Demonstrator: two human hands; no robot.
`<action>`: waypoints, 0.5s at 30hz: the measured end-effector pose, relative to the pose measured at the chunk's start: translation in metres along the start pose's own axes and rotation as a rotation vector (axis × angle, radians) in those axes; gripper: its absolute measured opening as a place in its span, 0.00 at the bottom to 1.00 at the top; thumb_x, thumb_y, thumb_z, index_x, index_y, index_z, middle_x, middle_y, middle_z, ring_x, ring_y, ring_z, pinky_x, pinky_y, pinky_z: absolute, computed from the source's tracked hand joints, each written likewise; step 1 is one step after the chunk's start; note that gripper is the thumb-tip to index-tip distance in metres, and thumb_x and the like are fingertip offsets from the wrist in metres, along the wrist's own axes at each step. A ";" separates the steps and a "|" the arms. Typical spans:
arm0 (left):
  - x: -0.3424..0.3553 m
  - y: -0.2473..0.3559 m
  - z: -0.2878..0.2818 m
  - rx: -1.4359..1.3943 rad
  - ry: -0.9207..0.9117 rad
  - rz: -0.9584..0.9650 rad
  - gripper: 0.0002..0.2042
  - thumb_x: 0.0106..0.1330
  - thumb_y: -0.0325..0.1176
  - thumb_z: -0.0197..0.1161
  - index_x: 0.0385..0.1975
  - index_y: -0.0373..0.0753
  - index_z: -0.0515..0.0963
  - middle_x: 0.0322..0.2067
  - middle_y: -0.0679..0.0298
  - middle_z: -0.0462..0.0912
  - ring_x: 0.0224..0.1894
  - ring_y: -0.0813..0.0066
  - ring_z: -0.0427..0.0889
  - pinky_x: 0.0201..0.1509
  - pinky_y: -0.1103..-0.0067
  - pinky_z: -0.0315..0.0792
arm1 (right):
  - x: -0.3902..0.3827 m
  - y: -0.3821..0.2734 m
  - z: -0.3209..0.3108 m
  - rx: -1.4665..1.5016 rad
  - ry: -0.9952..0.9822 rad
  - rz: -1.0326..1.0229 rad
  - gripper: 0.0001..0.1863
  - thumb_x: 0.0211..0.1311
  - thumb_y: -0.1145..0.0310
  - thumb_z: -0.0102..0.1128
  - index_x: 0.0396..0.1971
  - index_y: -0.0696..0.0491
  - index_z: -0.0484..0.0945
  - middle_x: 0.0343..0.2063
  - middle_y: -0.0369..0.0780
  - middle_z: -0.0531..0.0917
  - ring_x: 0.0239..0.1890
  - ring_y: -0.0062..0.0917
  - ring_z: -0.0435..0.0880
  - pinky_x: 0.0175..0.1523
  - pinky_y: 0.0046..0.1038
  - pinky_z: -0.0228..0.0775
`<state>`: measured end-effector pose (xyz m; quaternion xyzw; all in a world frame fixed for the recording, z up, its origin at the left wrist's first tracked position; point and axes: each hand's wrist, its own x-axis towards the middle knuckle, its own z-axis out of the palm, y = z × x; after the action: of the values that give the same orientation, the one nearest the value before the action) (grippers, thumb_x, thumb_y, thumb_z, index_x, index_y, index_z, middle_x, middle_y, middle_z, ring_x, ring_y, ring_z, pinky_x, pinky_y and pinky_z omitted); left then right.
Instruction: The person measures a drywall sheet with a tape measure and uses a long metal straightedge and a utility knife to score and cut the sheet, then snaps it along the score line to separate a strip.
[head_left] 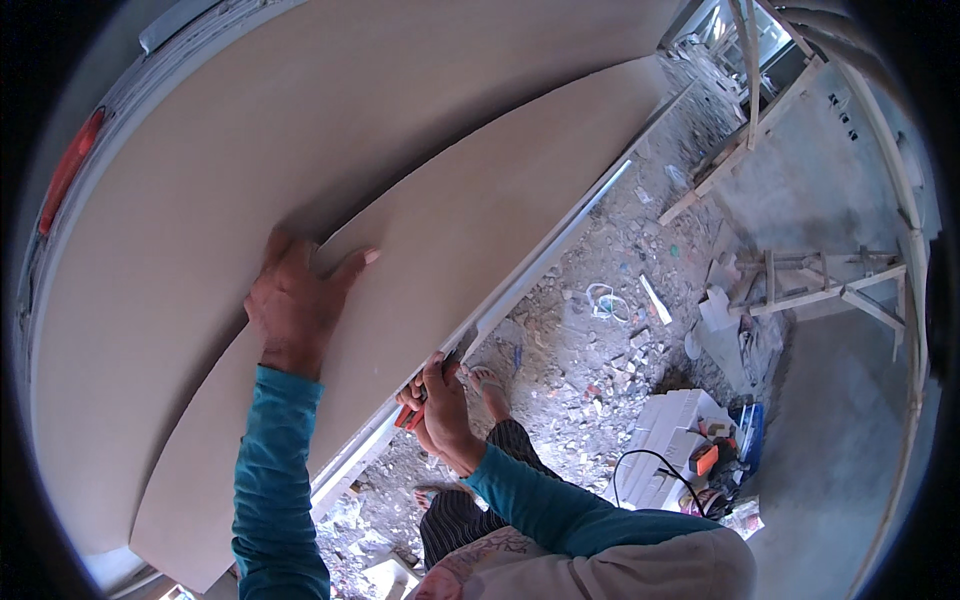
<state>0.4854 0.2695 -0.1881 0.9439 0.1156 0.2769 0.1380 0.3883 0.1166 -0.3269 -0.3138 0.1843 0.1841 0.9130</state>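
A long beige board [480,210], perhaps plasterboard, leans in front of a larger beige sheet [190,210]. My left hand [300,295] grips its upper edge: the thumb lies on the board's face and the fingertips go out of sight behind the edge. At the lower edge, my right hand [445,410] is closed around a small red and black hand tool [408,418], mostly hidden by the fingers. The tool is beside a pale metal strip [560,245] that runs along this edge.
Rubble and scraps cover the floor [590,350]. To the right stand a white box [665,440] with tools beside it and a wooden trestle [820,295]. A long red object [72,170] lies on the far left ledge. My sandalled feet [490,390] are below the board.
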 end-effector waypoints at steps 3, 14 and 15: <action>0.000 0.000 -0.006 0.024 -0.001 0.037 0.29 0.47 0.59 0.77 0.30 0.35 0.80 0.38 0.61 0.79 0.34 0.54 0.83 0.35 0.61 0.77 | -0.004 -0.004 0.005 0.009 -0.029 0.004 0.17 0.79 0.52 0.45 0.29 0.46 0.67 0.22 0.29 0.67 0.21 0.14 0.62 0.34 0.24 0.62; 0.018 0.011 -0.035 0.039 0.133 0.021 0.23 0.47 0.53 0.78 0.27 0.38 0.82 0.34 0.66 0.79 0.29 0.62 0.83 0.30 0.67 0.76 | 0.032 -0.011 0.026 -0.082 -0.121 0.074 0.19 0.76 0.51 0.51 0.26 0.47 0.67 0.20 0.29 0.67 0.17 0.14 0.61 0.34 0.25 0.62; 0.021 0.011 -0.036 0.049 0.164 0.022 0.22 0.48 0.52 0.79 0.27 0.38 0.82 0.34 0.66 0.79 0.29 0.61 0.83 0.30 0.67 0.76 | 0.038 -0.013 0.030 -0.082 -0.119 0.081 0.19 0.76 0.51 0.51 0.26 0.47 0.67 0.20 0.29 0.67 0.17 0.14 0.61 0.34 0.25 0.62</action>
<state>0.4840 0.2722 -0.1455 0.9223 0.1229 0.3518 0.1019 0.4339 0.1349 -0.3157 -0.3318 0.1348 0.2467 0.9005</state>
